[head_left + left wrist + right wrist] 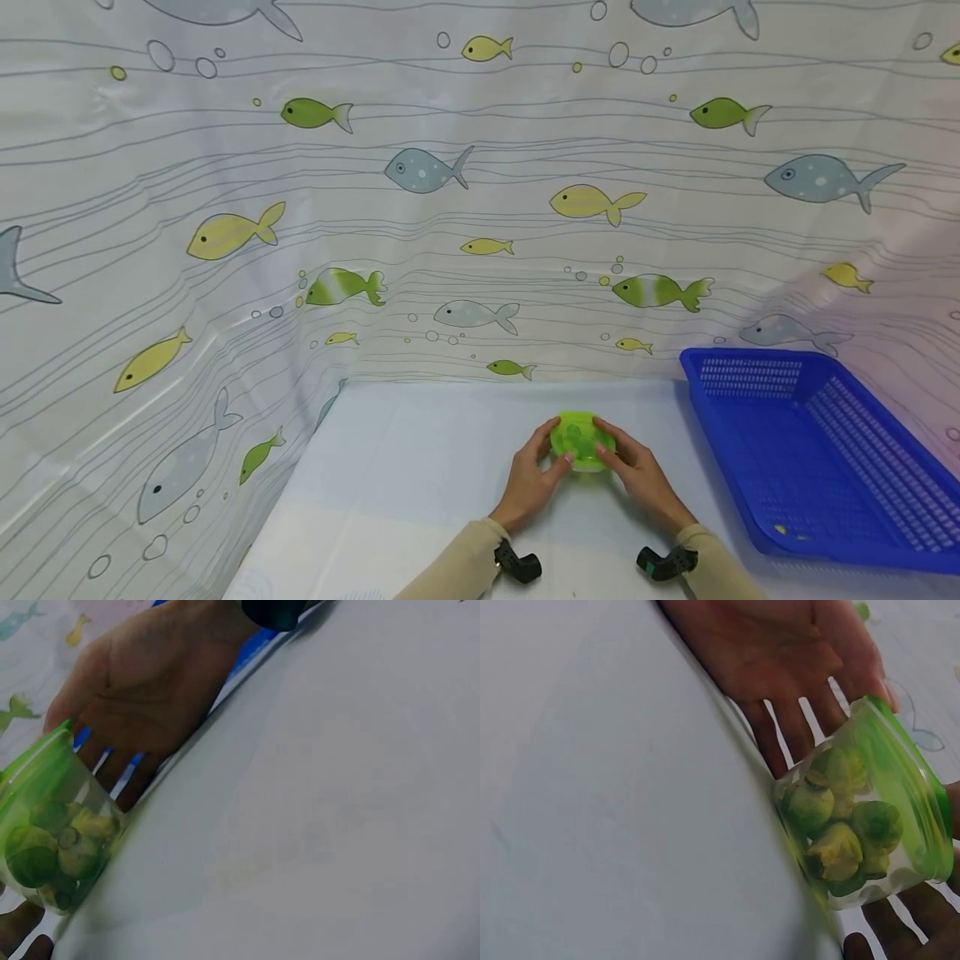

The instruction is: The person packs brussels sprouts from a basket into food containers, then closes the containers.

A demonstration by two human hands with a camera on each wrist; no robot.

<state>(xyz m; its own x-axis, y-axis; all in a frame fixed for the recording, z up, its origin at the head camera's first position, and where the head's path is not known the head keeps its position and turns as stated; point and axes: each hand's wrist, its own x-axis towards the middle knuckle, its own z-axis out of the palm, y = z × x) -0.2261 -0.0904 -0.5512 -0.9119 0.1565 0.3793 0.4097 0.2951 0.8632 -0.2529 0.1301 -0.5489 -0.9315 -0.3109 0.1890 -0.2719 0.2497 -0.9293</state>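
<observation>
A small clear tub (840, 896) with a bright green lid (577, 423) stands on the white table between my hands. Several Brussels sprouts (876, 825) show through its side in both wrist views. My left hand (528, 483) holds the tub's left side, its thumb at the near edge of the lid and its fingers further back. On the opposite side, my right hand (647, 479) grips the tub in the same way, thumb at the lid's near right edge. The lid sits on the tub. Some fingertips are hidden behind it.
A blue plastic basket (712, 433) stands to the right, with a small yellow bit (780, 530) near its front corner. The white table (405, 467) reaches back to a fish-patterned sheet (420, 225), which also hangs along both sides.
</observation>
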